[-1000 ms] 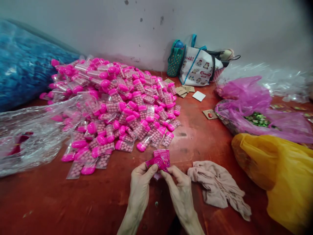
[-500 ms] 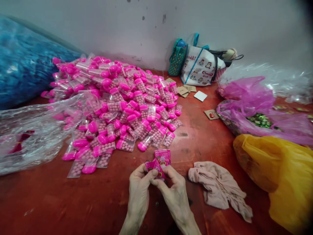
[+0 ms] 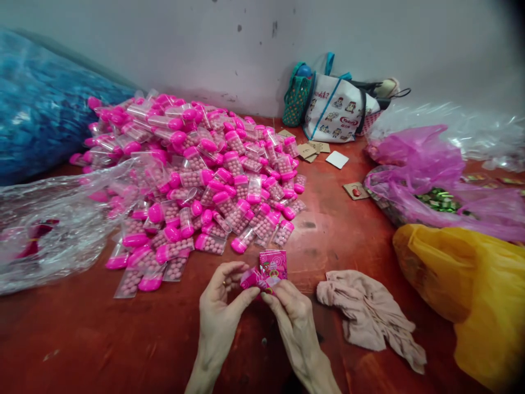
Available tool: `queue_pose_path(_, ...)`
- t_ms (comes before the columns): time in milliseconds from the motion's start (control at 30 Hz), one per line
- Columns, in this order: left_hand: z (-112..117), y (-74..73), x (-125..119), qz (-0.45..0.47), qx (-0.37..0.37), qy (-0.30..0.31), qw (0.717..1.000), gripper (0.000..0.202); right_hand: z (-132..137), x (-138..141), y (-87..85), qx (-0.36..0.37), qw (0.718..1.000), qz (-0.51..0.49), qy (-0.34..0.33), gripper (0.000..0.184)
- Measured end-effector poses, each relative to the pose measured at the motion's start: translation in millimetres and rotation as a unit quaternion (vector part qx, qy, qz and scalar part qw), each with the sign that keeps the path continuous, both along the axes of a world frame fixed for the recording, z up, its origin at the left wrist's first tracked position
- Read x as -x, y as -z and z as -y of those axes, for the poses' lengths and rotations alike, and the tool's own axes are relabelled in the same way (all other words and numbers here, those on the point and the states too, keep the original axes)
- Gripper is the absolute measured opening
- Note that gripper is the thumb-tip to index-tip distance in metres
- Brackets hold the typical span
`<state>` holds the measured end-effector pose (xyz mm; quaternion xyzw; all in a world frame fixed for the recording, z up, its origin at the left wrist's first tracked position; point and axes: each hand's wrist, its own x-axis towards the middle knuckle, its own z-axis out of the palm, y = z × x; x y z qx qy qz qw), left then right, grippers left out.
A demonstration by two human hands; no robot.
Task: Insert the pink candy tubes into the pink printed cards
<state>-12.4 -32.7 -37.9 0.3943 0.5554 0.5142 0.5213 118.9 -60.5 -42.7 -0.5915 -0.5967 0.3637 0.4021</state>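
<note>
In the head view, the left hand [image 3: 219, 306] and right hand [image 3: 293, 320] both pinch a small pink printed paper packet [image 3: 273, 267] just above the red table [image 3: 82, 339], near a heap of pink-capped clear sachets [image 3: 197, 164]. It looks light, thin and easily creased, best held by its edges.

This is looking like a small hand-packing workroom rather than a shop or a kitchen. A big heap of pink-capped tubes [image 3: 197, 175], each in a clear sleeve, is lying loose on a worn red surface [image 3: 102, 339] against a bare, stained wall [image 3: 164, 44]. Bulk stock is sitting around it: a blue sack [image 3: 41, 104], a clear plastic bag [image 3: 53, 230], a pink bag [image 3: 422, 164] holding green packets [image 3: 438, 200], and a yellow bag [image 3: 471, 284]. Tote bags [image 3: 334, 112] are leaning on the wall. The left hand [image 3: 219, 306] and right hand [image 3: 295, 317] are pinching a pink packet [image 3: 270, 268] between them.
</note>
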Motion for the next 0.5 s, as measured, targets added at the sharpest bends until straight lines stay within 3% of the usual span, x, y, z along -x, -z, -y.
queue_pose_path(100,-5.1,-1.5,8.2,-0.046,-0.039,0.064,0.996,0.016,-0.7,-0.3,3.1,0.002,1.000,0.020,-0.015,0.022)
queue_pose_path(200,-8.4,-5.2,10.9,-0.058,-0.030,0.159,0.985,0.005,-0.9,0.7,5.3,-0.002,0.999,0.034,-0.042,0.022)
queue_pose_path(267,-7.5,-7.0,9.0,-0.048,-0.018,0.178,0.983,0.001,0.0,1.2,5.0,-0.001,0.997,0.036,-0.062,0.024)
queue_pose_path(367,-3.4,-5.4,4.5,0.000,0.012,0.142,0.990,0.005,0.3,-3.9,-0.2,0.013,0.996,0.032,-0.084,0.027)
queue_pose_path(433,-2.0,-2.3,3.4,0.058,0.040,0.073,0.995,0.003,-3.6,-13.2,-5.6,0.038,0.994,0.030,-0.097,0.027)
queue_pose_path(500,-3.1,0.6,4.4,0.117,0.061,-0.021,0.991,0.003,-13.8,-24.8,-9.3,0.059,0.996,0.042,-0.060,0.027)
